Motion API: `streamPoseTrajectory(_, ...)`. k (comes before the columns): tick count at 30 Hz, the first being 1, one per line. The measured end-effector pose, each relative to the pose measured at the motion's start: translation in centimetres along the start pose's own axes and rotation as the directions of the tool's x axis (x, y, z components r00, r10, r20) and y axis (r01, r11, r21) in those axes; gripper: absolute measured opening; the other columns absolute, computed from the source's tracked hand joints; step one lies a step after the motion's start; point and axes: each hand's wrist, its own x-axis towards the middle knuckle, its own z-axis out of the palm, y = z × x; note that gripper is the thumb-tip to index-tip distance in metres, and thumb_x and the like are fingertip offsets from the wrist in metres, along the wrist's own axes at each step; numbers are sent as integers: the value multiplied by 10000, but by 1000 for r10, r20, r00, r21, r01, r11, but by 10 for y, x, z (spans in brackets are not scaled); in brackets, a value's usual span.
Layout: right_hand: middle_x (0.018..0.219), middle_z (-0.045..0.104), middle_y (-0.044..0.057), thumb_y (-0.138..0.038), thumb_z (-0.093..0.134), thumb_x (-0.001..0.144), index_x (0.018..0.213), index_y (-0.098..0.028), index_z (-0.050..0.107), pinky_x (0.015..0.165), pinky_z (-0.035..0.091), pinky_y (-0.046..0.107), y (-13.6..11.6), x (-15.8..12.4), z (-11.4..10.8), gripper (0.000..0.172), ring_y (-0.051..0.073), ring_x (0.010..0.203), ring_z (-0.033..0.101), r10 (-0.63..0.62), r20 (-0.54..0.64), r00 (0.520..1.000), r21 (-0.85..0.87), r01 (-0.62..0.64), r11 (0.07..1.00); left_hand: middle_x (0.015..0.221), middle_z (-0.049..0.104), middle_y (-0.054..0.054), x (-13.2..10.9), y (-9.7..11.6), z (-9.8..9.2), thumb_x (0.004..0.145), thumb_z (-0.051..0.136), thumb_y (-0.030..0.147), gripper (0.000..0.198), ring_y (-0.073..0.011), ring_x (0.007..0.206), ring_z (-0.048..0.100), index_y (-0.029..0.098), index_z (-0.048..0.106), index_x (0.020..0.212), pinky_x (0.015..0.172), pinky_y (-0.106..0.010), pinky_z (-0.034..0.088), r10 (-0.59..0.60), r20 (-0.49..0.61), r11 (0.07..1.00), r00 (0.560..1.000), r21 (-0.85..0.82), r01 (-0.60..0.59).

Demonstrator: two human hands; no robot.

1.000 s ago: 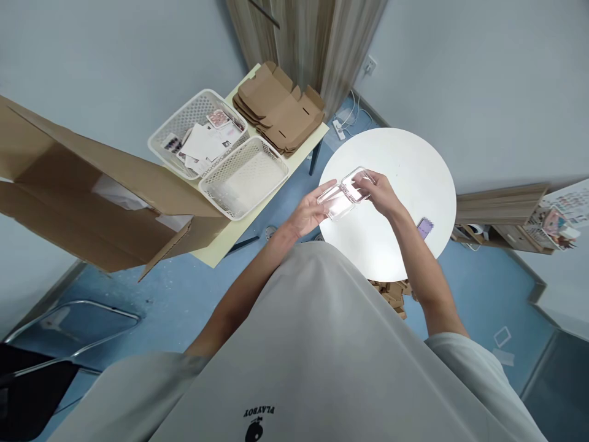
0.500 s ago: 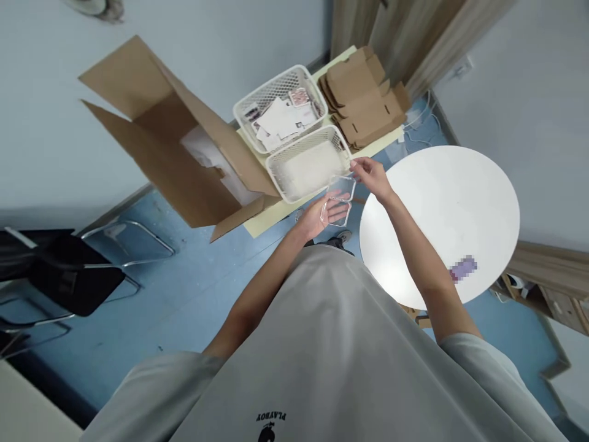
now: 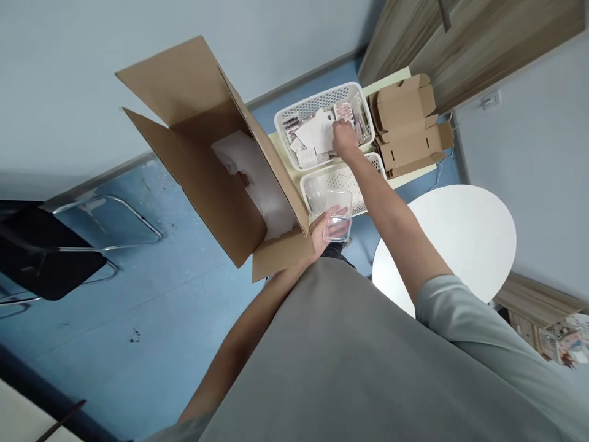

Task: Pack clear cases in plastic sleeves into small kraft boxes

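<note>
My left hand is palm up under an open clear plastic box, its fingers showing through the plastic. The box's hinged lid stands raised above the lower basket. My right hand reaches into the upper white basket, fingers curled down among the contents. White cards lie just left of these fingers, and a pink-patterned pack sits just beyond them. What the fingertips pinch is hidden from me.
The lower white basket holds clear plastic pieces. A large open carton stands left of the baskets. Flat brown folding boxes are stacked on the right. Nearby are a round white table and a black chair.
My right hand has moved from the clear box up into the upper basket. My left hand still holds the opened box. The view has shifted, and the baskets appear farther right.
</note>
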Motion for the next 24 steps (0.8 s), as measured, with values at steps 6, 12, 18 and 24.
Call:
streamPoseTrajectory(6,1750,524,243,41,572,1047,1614,2,589,1328,465,591,8,11,-18,569,392,1607,513,-132,172,976,-221,168,961,1663,682,-165,1,-3,-12,1007,811,601,568,-366,1344,792,226,762,1430,1231,-555,597,-10,28,1000,1000,-9,10)
streamPoseTrajectory(12,1664,590,224,-232,764,1036,1626,-76,573,1175,584,517,14,-12,-33,639,351,1329,711,-117,141,983,-249,149,957,1654,692,-150,1,-4,-12,1025,798,557,532,-367,1367,783,218,763,1434,1224,-536,608,-31,-7,999,999,-11,31)
streamPoseTrajectory(18,1683,569,238,-395,727,1062,1522,-125,590,1188,577,537,27,-96,-63,551,356,1296,718,-100,-159,982,67,112,991,1690,663,-144,6,-7,9,1137,585,417,495,-349,1473,719,174,678,1558,1190,-474,626,2,-77,1000,997,-24,-4)
streamPoseTrajectory(24,1396,779,104,-745,695,984,1386,-299,589,791,687,357,66,-230,-75,610,233,967,798,73,-158,985,812,87,577,1697,666,-72,20,-20,52,1178,490,388,505,-333,1572,638,268,600,1657,1177,-469,619,81,-13,997,997,-6,-81)
